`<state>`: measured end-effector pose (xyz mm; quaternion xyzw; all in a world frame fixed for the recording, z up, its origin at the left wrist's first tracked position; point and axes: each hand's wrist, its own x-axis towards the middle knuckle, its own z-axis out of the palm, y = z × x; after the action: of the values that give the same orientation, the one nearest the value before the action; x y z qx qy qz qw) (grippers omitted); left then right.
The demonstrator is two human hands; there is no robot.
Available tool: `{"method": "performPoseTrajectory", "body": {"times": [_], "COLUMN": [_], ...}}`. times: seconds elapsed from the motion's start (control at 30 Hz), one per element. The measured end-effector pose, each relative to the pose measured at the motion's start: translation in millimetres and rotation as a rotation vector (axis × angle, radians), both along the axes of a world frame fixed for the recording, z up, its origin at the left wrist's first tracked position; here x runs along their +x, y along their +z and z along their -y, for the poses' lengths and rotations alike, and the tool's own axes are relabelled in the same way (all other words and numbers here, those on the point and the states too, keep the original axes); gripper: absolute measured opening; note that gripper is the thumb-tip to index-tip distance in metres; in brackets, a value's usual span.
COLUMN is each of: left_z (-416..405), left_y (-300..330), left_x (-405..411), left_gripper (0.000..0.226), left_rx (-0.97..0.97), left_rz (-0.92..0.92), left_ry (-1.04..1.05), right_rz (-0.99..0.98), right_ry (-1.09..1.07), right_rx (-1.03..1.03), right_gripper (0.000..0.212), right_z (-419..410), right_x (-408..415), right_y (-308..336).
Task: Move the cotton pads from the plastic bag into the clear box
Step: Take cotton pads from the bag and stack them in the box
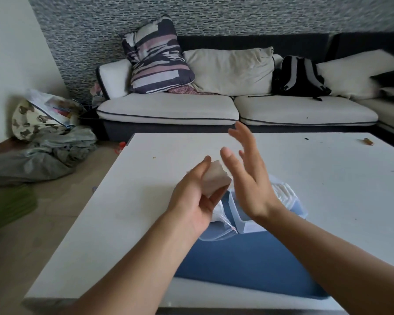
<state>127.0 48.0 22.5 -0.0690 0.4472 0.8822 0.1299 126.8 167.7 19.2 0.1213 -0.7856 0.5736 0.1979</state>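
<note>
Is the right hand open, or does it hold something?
Open. The right hand has straight, spread fingers and holds nothing. The stack of cotton pads is in the left hand, above the clear box.

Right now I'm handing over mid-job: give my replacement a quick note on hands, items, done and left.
Left hand: grips a stack of cotton pads, raised above the table.
Right hand: open, holding nothing, beside the stack.
Clear box: below the hands on a blue mat; its contents are mostly hidden.
Plastic bag: left of the box, some pads inside.
Done: one stack is out.
Left: drop it in the box, then empty the bag.
</note>
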Motion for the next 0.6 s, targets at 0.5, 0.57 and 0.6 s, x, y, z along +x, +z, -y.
{"method": "performPoseTrajectory", "body": {"times": [0.5, 0.57, 0.6], "left_z": [-15, -12, -11], "left_y": [-1, -1, -2], "left_x": [-4, -6, -7], "left_gripper": [0.039, 0.030, 0.031], "left_rx": [-0.001, -0.017, -0.033], "left_rz": [0.025, 0.048, 0.045], "left_ry": [-0.046, -0.090, -0.113], "right_rz": [-0.022, -0.024, -0.021], "right_ry": [0.043, 0.048, 0.053], "right_rx": [0.308, 0.333, 0.339], "right_gripper": [0.064, 0.068, 0.067], "right_z": [4, -2, -5], "right_x": [5, 2, 0], "right_y": [-4, -2, -3]}}
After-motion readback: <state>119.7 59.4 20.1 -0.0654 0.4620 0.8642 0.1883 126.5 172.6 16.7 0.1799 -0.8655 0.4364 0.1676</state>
